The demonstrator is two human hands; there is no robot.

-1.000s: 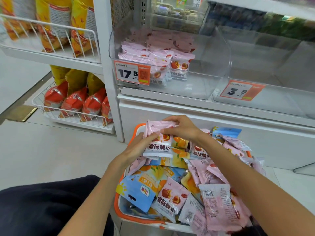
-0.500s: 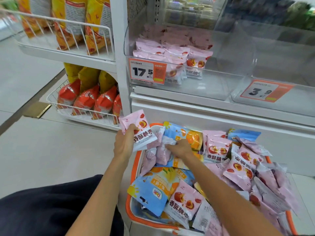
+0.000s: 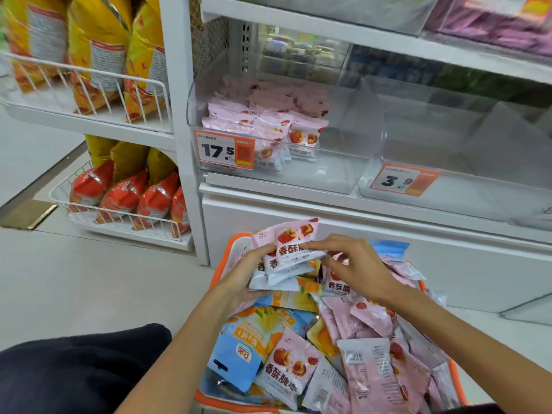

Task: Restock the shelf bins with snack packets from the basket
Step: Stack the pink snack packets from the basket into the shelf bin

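Right now, in the head view, the left hand [image 3: 239, 279] grips a small stack of pink snack packets [image 3: 286, 252] just above the orange basket [image 3: 227, 249] at centre frame, long axes tilted up toward the upper right. The right hand [image 3: 355, 267] pinches the top packet's right edge with thumb and forefinger. Directly above the stack, in the upper middle, sits the clear shelf bin [image 3: 343, 177] tagged 17.5, half filled with matching packets; the left hand looks nearer it.

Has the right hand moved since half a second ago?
Yes. The right hand has come up off the heap in the orange basket and now pinches the pink snack packets held in the left hand.
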